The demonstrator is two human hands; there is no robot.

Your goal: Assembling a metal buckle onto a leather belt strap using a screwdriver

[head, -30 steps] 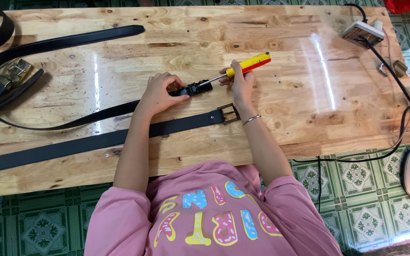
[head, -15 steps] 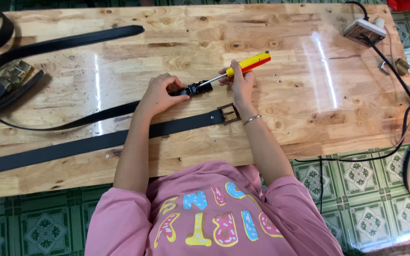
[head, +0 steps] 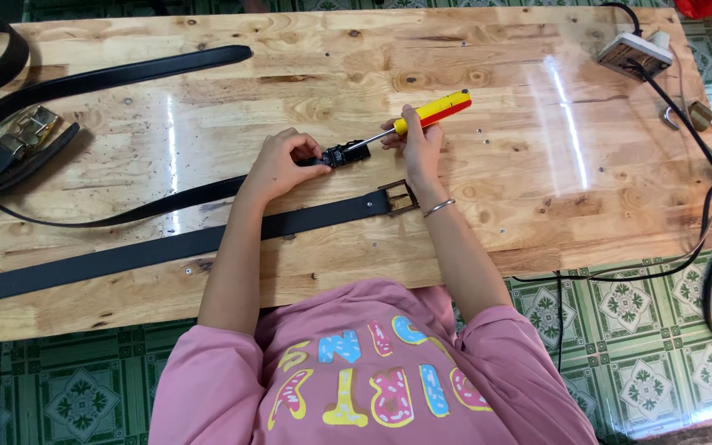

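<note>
- Gripping a yellow-and-red screwdriver by its handle, the right hand is closed around it near the middle of the wooden table; the handle slants up and away to the right.
- The metal shaft of the screwdriver runs down-left to a small dark buckle clamp, and its tip meets that clamp.
- The left hand is curled shut, its fingers pinching the end of a black belt right at the clamp, holding it against the tabletop.
- That belt curves away to the left in a long loop across the table.
- A second black belt lies flat nearer the person, just below both hands, with a brass-coloured frame buckle at its right end, close to the right wrist.
- A thin bracelet sits on the right wrist.
- A pile of metal buckles lies at the left edge, inside the belt loop.
- A white power strip with black cable rests at the far right corner, well apart from the hands.
</note>
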